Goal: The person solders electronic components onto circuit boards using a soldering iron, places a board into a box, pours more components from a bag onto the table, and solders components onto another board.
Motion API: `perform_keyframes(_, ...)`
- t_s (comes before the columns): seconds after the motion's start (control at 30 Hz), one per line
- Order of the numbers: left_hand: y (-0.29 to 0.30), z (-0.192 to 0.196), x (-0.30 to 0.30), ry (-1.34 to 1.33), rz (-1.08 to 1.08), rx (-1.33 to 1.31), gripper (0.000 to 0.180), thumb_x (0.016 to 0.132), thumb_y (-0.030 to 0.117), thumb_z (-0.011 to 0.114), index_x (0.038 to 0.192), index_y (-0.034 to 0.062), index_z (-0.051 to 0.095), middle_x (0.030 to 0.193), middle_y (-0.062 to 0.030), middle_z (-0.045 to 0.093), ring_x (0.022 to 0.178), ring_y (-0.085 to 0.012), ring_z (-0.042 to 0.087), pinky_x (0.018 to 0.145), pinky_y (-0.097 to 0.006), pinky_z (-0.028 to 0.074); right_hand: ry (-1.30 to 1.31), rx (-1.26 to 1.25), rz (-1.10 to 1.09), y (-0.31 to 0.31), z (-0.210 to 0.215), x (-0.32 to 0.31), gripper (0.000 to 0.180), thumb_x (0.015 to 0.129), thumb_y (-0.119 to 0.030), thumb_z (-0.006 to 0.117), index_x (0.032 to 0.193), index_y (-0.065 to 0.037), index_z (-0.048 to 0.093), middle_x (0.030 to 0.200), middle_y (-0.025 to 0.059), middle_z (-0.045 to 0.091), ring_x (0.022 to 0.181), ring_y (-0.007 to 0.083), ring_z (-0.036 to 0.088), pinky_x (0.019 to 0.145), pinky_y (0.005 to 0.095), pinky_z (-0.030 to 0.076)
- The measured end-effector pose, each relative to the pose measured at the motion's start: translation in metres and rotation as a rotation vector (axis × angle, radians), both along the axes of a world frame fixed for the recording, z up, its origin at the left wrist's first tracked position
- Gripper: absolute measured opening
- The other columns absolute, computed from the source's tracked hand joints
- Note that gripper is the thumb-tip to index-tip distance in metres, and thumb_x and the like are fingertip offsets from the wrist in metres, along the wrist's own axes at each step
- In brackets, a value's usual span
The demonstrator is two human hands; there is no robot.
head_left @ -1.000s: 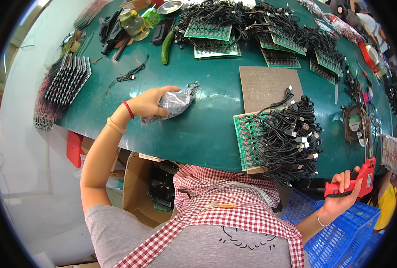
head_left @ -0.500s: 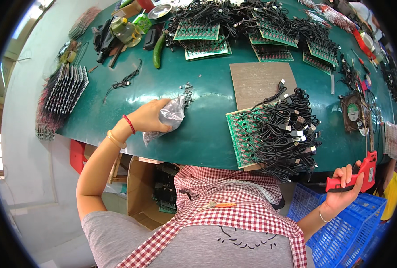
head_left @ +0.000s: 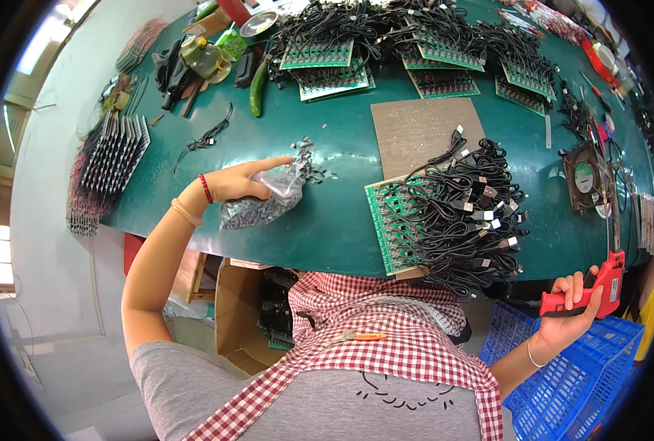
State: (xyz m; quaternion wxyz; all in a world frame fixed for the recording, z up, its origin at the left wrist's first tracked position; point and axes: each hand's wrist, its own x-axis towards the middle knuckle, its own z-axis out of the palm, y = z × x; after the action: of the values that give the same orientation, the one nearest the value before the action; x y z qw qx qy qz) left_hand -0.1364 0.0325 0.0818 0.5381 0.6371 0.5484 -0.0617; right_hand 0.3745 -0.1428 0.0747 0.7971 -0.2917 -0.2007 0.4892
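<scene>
My left hand (head_left: 240, 181) grips a clear plastic bag (head_left: 269, 207) full of small dark parts, its thumb and forefinger around the neck. The bag lies tilted on the green tabletop, mouth toward the far right. Just beyond the mouth is a loose heap of small dark parts (head_left: 309, 163). At the right, my right hand (head_left: 566, 323) is wrapped round the handle of a red soldering gun (head_left: 610, 285), whose long tip points away from me. Between the hands, a green circuit board (head_left: 389, 231) with many black USB cables (head_left: 466, 213) rests partly on a brown board (head_left: 426, 132).
More cabled circuit boards (head_left: 316, 55) are stacked along the far side. Upright boards (head_left: 113, 154) stand at the left edge. A cucumber (head_left: 256, 94), a bottle (head_left: 208, 60) and a loose cable (head_left: 206, 138) lie far left. A square fan (head_left: 583, 178) stands right; a blue crate (head_left: 569, 367) is below.
The bag has been lowered and tilted, so its dark contents now show. More small parts lie spread at its mouth. My right hand keeps the soldering gun in nearly the same place.
</scene>
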Motion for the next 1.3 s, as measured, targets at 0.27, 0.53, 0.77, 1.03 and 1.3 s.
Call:
perform_keyframes(0.27,0.01,-0.003,-0.001,-0.058,0.043,-0.207,0.069,0.069,0.011,0.064,0.132,-0.003,0.04,0.111,-0.0101,0.057,0.093,-0.0144,0.054,0.085,-0.025,0.044,0.0,0.001,-0.03,-0.003,-0.004,0.01,0.027,0.094,-0.019,0.047,0.114,-0.001,0.045,0.062,0.0015,0.037,0.05,0.008,0.037,0.069,0.0266,0.043)
perform_keyframes(0.53,0.016,-0.013,-0.006,-0.143,0.072,-0.153,0.066,0.072,0.008,0.069,0.131,0.0008,0.043,0.113,-0.0059,0.057,0.099,-0.0127,0.053,0.089,-0.026,0.043,0.027,0.017,-0.021,0.003,-0.005,0.012,0.028,0.094,-0.02,0.047,0.114,-0.001,0.045,0.062,0.0011,0.037,0.049,0.0077,0.036,0.069,0.0263,0.042)
perform_keyframes(0.77,0.019,-0.007,0.007,-0.262,-0.144,-0.106,0.072,0.069,0.001,0.059,0.137,0.0087,0.037,0.128,-0.0067,0.049,0.118,-0.017,0.043,0.1,-0.031,0.036,0.03,-0.048,-0.112,0.009,-0.002,0.004,0.025,0.093,-0.026,0.048,0.107,-0.005,0.048,0.057,0.0003,0.04,0.047,0.0083,0.037,0.057,0.0267,0.04)
perform_keyframes(1.03,0.004,-0.028,-0.022,-0.359,0.299,-0.389,0.068,0.072,0.0,0.068,0.133,0.0011,0.038,0.118,-0.008,0.056,0.104,-0.0177,0.054,0.094,-0.03,0.042,0.062,-0.058,-0.187,0.006,0.005,0.004,0.025,0.088,-0.028,0.051,0.101,-0.007,0.049,0.056,0.0013,0.044,0.047,0.0111,0.042,0.06,0.0321,0.043)
perform_keyframes(1.3,0.005,-0.009,0.001,-0.661,0.365,-0.718,0.07,0.075,0.023,0.067,0.133,-0.0001,0.036,0.111,-0.021,0.056,0.086,-0.029,0.062,0.07,-0.034,0.053,0.076,-0.071,-0.232,-0.001,0.007,0.005,0.024,0.088,-0.027,0.052,0.099,-0.007,0.049,0.056,0.0016,0.046,0.047,0.011,0.043,0.06,0.0318,0.043)
